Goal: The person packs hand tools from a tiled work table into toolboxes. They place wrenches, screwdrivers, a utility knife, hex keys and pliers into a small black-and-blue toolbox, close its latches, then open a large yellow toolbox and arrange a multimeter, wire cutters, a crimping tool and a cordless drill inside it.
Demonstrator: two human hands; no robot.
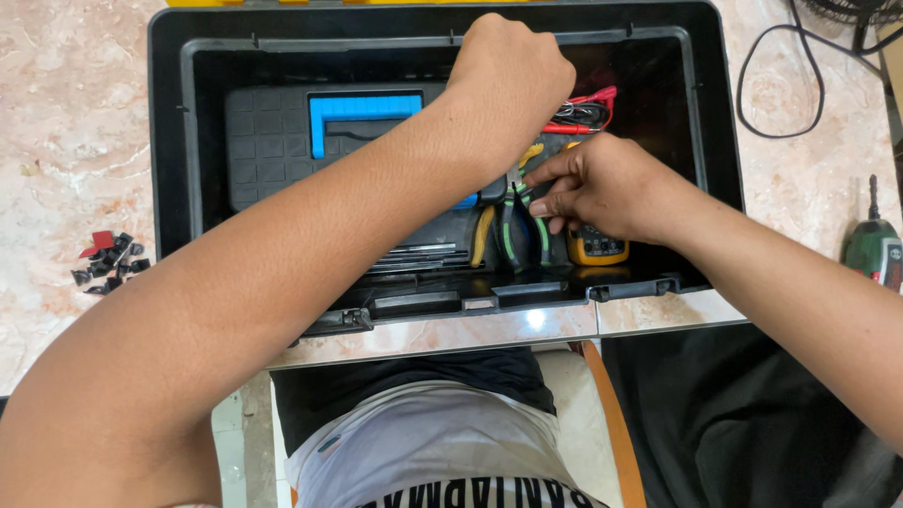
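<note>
Reaching into the open black toolbox, both hands work at its right half. The pliers, with green-and-black handles, lie near the toolbox's front wall, just left of a yellow multimeter. The right hand has its fingertips resting on the pliers' upper end, fingers bent but not closed round them. The left hand is clenched into a fist deeper in the toolbox, by the back wall; what it grips, if anything, cannot be told.

Red and black test leads lie tangled just behind the pliers, so lifting the tool could snag and drag them. A dark case with a blue handle fills the toolbox's left half. The left forearm covers much of the middle.
</note>
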